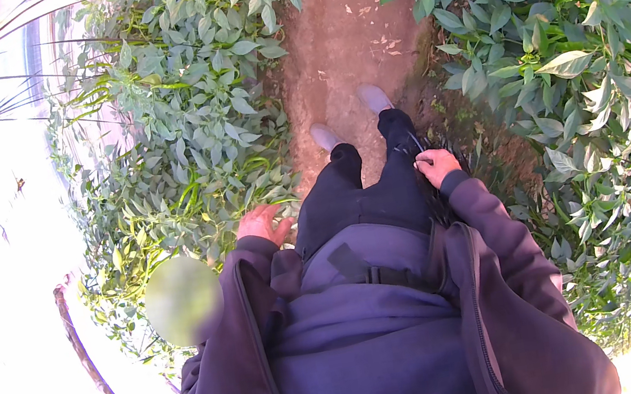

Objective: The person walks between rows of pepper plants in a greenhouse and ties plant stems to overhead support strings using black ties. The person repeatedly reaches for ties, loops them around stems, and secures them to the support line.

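Observation:
My left hand (261, 225) hangs beside my left thigh, fingers apart and holding nothing visible. It is close to the leaves of the left row of pepper plants (209, 108). By my right thigh, my right hand (438, 165) pinches a thin, strip-like thing (417, 141) between thumb and fingertips; its exact kind is too small to tell. A bundle of thin black strands (439, 202) hangs at my right hip, partly hidden by my hand and sleeve. Around my waist runs a black belt with a plastic buckle (374, 275).
A bare dirt path (344, 25) with scattered dry leaves runs ahead between the plant rows. The right row of pepper plants (555, 66) leans over the path's edge. A curved brown pole (92, 368) stands at the left, against a bright, washed-out area.

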`<state>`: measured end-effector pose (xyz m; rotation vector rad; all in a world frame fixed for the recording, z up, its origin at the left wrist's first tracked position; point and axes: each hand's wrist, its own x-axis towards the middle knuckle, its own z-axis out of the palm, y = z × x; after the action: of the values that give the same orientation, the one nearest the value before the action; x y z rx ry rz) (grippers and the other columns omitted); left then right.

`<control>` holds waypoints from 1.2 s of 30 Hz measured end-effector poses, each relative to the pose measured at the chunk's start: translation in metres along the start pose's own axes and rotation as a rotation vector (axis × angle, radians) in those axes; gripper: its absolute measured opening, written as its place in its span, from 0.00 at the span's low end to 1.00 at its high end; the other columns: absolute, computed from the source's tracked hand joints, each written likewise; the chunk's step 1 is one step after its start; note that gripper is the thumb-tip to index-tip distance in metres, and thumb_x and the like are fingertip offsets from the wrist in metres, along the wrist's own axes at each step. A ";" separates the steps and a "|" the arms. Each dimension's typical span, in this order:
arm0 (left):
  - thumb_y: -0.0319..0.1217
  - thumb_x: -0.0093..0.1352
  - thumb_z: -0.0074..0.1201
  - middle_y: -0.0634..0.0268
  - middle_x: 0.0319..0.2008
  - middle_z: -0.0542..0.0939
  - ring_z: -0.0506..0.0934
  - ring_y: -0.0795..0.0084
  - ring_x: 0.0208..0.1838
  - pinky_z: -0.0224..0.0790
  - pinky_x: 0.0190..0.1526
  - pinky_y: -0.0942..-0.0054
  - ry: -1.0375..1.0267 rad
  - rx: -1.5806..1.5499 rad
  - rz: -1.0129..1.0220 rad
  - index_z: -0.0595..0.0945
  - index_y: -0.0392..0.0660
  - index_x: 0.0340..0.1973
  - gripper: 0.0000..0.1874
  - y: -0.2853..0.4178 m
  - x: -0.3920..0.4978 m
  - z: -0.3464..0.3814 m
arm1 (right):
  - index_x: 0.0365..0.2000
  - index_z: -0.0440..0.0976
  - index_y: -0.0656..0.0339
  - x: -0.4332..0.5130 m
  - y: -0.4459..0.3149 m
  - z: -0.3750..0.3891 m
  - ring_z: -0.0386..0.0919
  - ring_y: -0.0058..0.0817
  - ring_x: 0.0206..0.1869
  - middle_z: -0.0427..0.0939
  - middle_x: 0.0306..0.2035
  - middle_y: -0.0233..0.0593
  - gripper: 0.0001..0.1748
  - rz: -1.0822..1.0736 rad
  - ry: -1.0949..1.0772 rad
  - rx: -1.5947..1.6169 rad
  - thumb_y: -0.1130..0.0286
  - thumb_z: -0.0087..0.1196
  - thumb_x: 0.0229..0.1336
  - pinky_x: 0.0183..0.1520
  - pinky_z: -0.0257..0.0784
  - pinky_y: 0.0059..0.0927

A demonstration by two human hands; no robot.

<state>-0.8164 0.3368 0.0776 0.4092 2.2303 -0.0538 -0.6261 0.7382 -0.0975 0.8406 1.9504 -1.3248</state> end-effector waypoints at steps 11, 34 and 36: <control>0.54 0.70 0.62 0.49 0.57 0.85 0.82 0.47 0.61 0.74 0.62 0.56 0.070 -0.244 -0.207 0.85 0.47 0.60 0.31 -0.050 -0.002 0.002 | 0.41 0.87 0.54 0.029 -0.017 -0.023 0.86 0.48 0.45 0.87 0.38 0.50 0.14 -0.082 0.029 -0.076 0.58 0.64 0.60 0.52 0.80 0.43; 0.43 0.71 0.66 0.58 0.42 0.89 0.85 0.70 0.47 0.75 0.55 0.68 0.083 -0.941 -0.408 0.87 0.44 0.55 0.22 -0.073 -0.027 0.155 | 0.44 0.89 0.55 0.092 -0.104 -0.082 0.88 0.45 0.44 0.89 0.39 0.49 0.17 -0.374 0.043 -0.422 0.58 0.64 0.59 0.52 0.82 0.42; 0.43 0.71 0.66 0.58 0.42 0.89 0.85 0.70 0.47 0.75 0.55 0.68 0.090 -0.882 -0.382 0.87 0.44 0.55 0.22 -0.068 -0.024 0.160 | 0.44 0.88 0.55 0.101 -0.099 -0.089 0.88 0.44 0.43 0.89 0.39 0.48 0.16 -0.394 0.032 -0.473 0.58 0.65 0.61 0.51 0.82 0.39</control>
<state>-0.7036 0.2381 -0.0134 -0.4980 2.1406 0.7283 -0.7774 0.8085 -0.0960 0.2573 2.4024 -0.9794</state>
